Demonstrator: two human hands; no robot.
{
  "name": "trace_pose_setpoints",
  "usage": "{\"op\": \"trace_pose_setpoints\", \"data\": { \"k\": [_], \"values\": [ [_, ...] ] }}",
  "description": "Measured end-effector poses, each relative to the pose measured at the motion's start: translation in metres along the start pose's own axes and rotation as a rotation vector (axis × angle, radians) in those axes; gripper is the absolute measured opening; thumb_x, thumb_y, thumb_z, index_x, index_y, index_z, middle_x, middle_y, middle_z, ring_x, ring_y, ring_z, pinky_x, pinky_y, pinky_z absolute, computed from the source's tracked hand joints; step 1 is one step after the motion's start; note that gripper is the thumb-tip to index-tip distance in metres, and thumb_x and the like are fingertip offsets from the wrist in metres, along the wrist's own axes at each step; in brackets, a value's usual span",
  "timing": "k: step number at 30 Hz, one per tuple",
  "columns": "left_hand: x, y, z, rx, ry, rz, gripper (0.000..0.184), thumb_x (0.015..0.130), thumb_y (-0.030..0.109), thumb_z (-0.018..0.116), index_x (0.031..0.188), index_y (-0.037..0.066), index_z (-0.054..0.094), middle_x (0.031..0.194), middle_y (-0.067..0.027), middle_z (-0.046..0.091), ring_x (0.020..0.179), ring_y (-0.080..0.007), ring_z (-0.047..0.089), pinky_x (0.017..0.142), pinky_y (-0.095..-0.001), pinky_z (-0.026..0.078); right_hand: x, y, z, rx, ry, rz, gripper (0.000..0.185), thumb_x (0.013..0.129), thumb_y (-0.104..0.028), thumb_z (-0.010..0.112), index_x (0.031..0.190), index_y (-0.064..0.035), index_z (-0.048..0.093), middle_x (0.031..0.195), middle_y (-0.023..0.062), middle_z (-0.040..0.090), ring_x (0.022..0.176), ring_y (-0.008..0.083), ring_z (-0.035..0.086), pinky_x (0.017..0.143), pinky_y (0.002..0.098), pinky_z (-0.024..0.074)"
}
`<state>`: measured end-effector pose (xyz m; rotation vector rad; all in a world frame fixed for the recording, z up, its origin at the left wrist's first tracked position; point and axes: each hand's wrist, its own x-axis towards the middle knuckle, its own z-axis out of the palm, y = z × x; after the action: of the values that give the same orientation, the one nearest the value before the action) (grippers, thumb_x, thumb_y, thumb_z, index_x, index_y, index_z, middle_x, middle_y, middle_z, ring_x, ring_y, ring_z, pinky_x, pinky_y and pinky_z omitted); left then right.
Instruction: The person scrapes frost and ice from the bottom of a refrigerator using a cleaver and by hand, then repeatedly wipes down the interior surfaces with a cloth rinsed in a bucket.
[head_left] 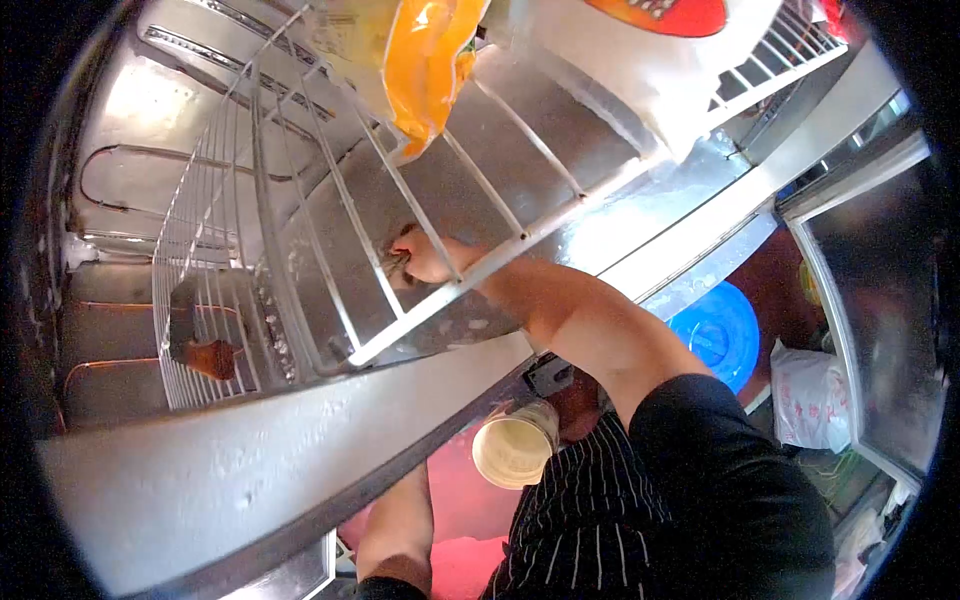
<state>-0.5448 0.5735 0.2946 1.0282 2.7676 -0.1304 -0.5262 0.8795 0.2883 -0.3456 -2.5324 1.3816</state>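
My right hand reaches under a white wire rack inside a metal-lined freezer. Its fingers are closed around something small and greyish-brown, too unclear to name, against the metal floor. My right forearm passes beneath the rack's front bar. My left forearm rises from the bottom of the view to the freezer's front edge; that edge hides the hand. On the rack above my right hand lie an orange-and-clear plastic bag and a white bag with a red print.
A brown piece sits by the upright wire grid at left. Below the edge stands a pale round tub. To the right are a blue lidded bucket, a white printed bag and an open door.
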Motion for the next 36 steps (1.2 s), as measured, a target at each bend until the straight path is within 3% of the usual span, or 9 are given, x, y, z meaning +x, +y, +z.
{"op": "trace_pose_setpoints", "data": {
  "k": [2, 4, 9, 13, 18, 25, 27, 30, 36],
  "values": [
    [-0.003, 0.001, 0.001, 0.004, 0.000, -0.006, 0.060, 0.093, 0.050, 0.054, 0.138, 0.011, 0.058, 0.148, -0.0162, 0.051, 0.136, -0.0388, 0.046, 0.115, -0.0524, 0.033, -0.002, 0.004, 0.004, 0.217, -0.070, 0.132, 0.040, 0.087, -0.016, 0.069, 0.126, -0.0091, 0.065, 0.119, 0.0126, 0.067, 0.106, 0.0296, 0.066, 0.097, 0.0380, 0.0518],
    [-0.004, 0.001, 0.005, 0.010, -0.002, -0.013, 0.060, 0.093, 0.051, 0.053, 0.139, 0.012, 0.057, 0.149, -0.0161, 0.050, 0.137, -0.0387, 0.045, 0.116, -0.0526, 0.032, -0.014, 0.037, 0.000, 1.276, -0.034, -0.179, 0.048, 0.085, -0.017, 0.071, 0.131, -0.0062, 0.062, 0.119, 0.0135, 0.067, 0.103, 0.0238, 0.066, 0.094, 0.0358, 0.0537],
    [-0.003, 0.005, 0.012, 0.040, -0.011, -0.038, 0.061, 0.094, 0.052, 0.051, 0.141, 0.012, 0.056, 0.152, -0.0158, 0.048, 0.140, -0.0386, 0.043, 0.118, -0.0532, 0.030, -0.148, -0.008, -0.157, 0.348, 0.526, 0.202, 0.041, 0.087, -0.009, 0.064, 0.127, 0.0002, 0.062, 0.115, 0.0201, 0.069, 0.103, 0.0219, 0.066, 0.080, 0.0333, 0.0559],
    [0.001, -0.011, 0.043, -0.208, 0.369, -0.131, 0.042, 0.089, 0.042, 0.062, 0.116, 0.010, 0.071, 0.115, -0.0160, 0.072, 0.103, -0.0381, 0.068, 0.088, -0.0491, 0.053, -0.227, 0.088, -0.207, -0.021, 0.465, 0.371, 0.044, 0.087, -0.011, 0.063, 0.129, 0.0003, 0.062, 0.116, 0.0221, 0.069, 0.107, 0.0334, 0.067, 0.095, 0.0403, 0.0521],
    [0.003, -0.005, 0.021, -0.193, 0.230, -0.234, 0.040, 0.086, 0.040, 0.066, 0.114, 0.013, 0.072, 0.114, -0.0164, 0.072, 0.099, -0.0401, 0.069, 0.084, -0.0493, 0.055, -0.245, 0.065, -0.159, -0.535, 0.317, 0.370, 0.045, 0.088, -0.009, 0.062, 0.132, -0.0037, 0.061, 0.119, 0.0220, 0.066, 0.108, 0.0397, 0.065, 0.097, 0.0434, 0.0512],
    [-0.023, 0.005, 0.008, -0.322, 0.436, -0.162, 0.015, 0.086, 0.019, 0.064, 0.096, 0.008, 0.068, 0.093, -0.0139, 0.068, 0.087, -0.0366, 0.064, 0.080, -0.0468, 0.052, -0.137, 0.018, -0.042, 0.074, -0.133, 0.282, 0.046, 0.093, -0.015, 0.063, 0.137, -0.0023, 0.059, 0.116, 0.0209, 0.071, 0.111, 0.0301, 0.067, 0.098, 0.0386, 0.0493],
    [-0.051, 0.009, 0.009, -0.414, 0.572, -0.082, 0.011, 0.086, 0.016, 0.065, 0.094, 0.008, 0.066, 0.091, -0.0144, 0.065, 0.085, -0.0373, 0.063, 0.078, -0.0477, 0.051, -0.117, -0.017, -0.031, 0.651, -0.207, 0.627, 0.044, 0.096, -0.019, 0.059, 0.136, -0.0018, 0.059, 0.121, 0.0170, 0.069, 0.111, 0.0281, 0.066, 0.098, 0.0393, 0.0502],
    [-0.116, -0.003, 0.022, -0.443, 0.788, 0.093, 0.012, 0.086, 0.011, 0.065, 0.097, 0.007, 0.064, 0.096, -0.0141, 0.064, 0.089, -0.0378, 0.061, 0.079, -0.0477, 0.050, -0.100, -0.022, -0.008, 1.047, -0.077, 0.697, 0.044, 0.096, -0.019, 0.058, 0.137, -0.0019, 0.058, 0.123, 0.0161, 0.068, 0.111, 0.0279, 0.065, 0.097, 0.0397, 0.0505],
    [-0.272, -0.061, 0.106, -0.576, 0.386, -0.324, 0.013, 0.088, 0.012, 0.062, 0.098, 0.004, 0.063, 0.096, -0.0183, 0.062, 0.096, -0.0414, 0.060, 0.083, -0.0501, 0.049, -0.106, -0.036, -0.027, 1.358, 0.336, 0.608, 0.044, 0.097, -0.020, 0.056, 0.138, -0.0021, 0.057, 0.127, 0.0144, 0.066, 0.112, 0.0273, 0.065, 0.097, 0.0406, 0.0510]
  ]
}}
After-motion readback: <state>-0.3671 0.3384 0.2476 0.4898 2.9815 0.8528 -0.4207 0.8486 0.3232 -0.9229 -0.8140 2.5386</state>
